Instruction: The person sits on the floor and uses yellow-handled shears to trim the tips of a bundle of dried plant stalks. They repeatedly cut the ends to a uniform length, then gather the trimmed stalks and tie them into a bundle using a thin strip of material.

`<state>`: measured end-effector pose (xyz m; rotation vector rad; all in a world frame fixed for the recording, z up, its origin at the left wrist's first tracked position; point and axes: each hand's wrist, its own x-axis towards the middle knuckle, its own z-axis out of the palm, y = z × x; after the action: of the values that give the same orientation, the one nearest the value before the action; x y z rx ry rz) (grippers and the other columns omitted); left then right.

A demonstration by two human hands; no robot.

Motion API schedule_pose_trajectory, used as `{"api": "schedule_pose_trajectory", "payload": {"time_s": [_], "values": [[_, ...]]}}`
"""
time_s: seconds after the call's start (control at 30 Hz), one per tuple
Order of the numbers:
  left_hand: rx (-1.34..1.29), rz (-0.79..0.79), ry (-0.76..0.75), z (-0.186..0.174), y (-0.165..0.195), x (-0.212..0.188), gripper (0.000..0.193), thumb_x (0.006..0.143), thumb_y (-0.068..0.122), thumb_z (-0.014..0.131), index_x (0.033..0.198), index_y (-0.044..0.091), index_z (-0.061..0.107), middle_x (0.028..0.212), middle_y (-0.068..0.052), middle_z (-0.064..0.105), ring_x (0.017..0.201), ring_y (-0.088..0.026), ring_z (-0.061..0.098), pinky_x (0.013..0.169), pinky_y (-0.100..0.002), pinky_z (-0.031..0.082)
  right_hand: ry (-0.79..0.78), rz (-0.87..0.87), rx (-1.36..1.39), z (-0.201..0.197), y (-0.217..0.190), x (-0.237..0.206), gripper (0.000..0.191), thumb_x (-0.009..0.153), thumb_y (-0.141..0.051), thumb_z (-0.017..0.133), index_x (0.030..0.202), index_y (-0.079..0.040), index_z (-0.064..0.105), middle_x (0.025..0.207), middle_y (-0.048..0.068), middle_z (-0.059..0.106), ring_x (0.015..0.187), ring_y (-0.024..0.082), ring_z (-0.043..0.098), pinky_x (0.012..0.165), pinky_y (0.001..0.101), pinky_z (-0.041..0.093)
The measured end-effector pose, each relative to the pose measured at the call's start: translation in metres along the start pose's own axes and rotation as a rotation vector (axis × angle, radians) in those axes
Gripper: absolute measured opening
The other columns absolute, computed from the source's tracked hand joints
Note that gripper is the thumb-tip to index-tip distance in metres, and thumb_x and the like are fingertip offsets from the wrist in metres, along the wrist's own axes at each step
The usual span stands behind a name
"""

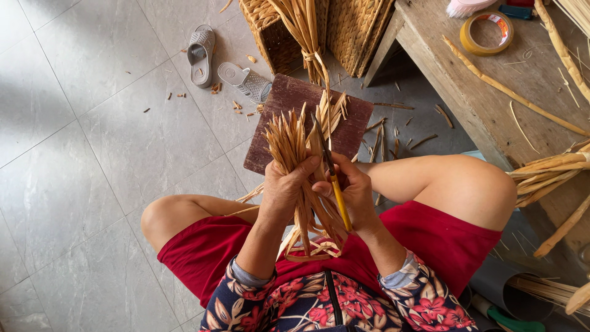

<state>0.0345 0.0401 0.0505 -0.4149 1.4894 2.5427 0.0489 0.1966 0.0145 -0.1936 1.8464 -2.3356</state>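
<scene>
I sit on the floor with a bundle of dried straw-coloured leaf strips (289, 144) held upright in front of me. My left hand (284, 192) is wrapped around the bundle's middle. My right hand (353, 193) grips a yellow-handled knife (339, 200) whose dark blade points up into the strips. The strips' lower ends (310, 237) hang over my lap between my knees. A dark brown wooden board (289, 101) lies on the floor just beyond my hands.
Woven baskets (344, 27) and a tied sheaf of strips stand beyond the board. Two grey slippers (201, 52) lie on the grey tiles at left. A wooden bench (491, 92) at right carries a tape roll (487, 32) and long dried stalks. Scraps litter the floor.
</scene>
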Motion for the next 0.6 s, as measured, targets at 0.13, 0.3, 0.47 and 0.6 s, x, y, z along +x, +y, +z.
{"api": "schedule_pose_trajectory", "payload": {"time_s": [0.13, 0.3, 0.47, 0.6], "values": [[0.027, 0.005, 0.000, -0.002, -0.001, 0.000, 0.014, 0.092, 0.009, 0.076, 0.103, 0.002, 0.071, 0.087, -0.005, 0.073, 0.075, -0.011, 0.068, 0.065, -0.026, 0.057, -0.014, 0.015, 0.027, -0.001, 0.002, 0.001, 0.067, 0.086, -0.034, 0.082, 0.141, -0.005, 0.058, 0.095, -0.007, 0.060, 0.087, 0.001, 0.059, 0.078, 0.0173, 0.053], [0.050, -0.017, -0.037, -0.005, -0.005, 0.000, 0.015, 0.091, 0.011, 0.077, 0.103, 0.002, 0.072, 0.088, -0.004, 0.073, 0.075, -0.010, 0.068, 0.066, -0.026, 0.056, -0.012, -0.011, 0.087, -0.005, 0.005, 0.002, 0.068, 0.086, -0.031, 0.083, 0.143, -0.005, 0.056, 0.098, -0.008, 0.058, 0.087, 0.000, 0.057, 0.076, 0.0158, 0.050], [0.099, 0.008, -0.045, -0.007, -0.007, 0.002, 0.016, 0.093, 0.010, 0.078, 0.104, 0.001, 0.073, 0.088, -0.004, 0.071, 0.075, -0.010, 0.065, 0.065, -0.027, 0.055, 0.048, -0.008, 0.060, -0.010, 0.004, 0.004, 0.057, 0.091, -0.027, 0.081, 0.139, -0.003, 0.062, 0.087, -0.003, 0.060, 0.071, 0.002, 0.054, 0.061, 0.0176, 0.046], [0.071, 0.008, -0.019, -0.004, -0.002, 0.003, 0.018, 0.091, 0.010, 0.077, 0.106, 0.001, 0.071, 0.090, -0.005, 0.073, 0.078, -0.011, 0.069, 0.068, -0.027, 0.058, 0.005, -0.009, 0.056, -0.012, -0.003, 0.011, 0.057, 0.091, -0.018, 0.076, 0.140, -0.007, 0.051, 0.099, -0.002, 0.069, 0.077, 0.003, 0.062, 0.063, 0.0176, 0.050]]}}
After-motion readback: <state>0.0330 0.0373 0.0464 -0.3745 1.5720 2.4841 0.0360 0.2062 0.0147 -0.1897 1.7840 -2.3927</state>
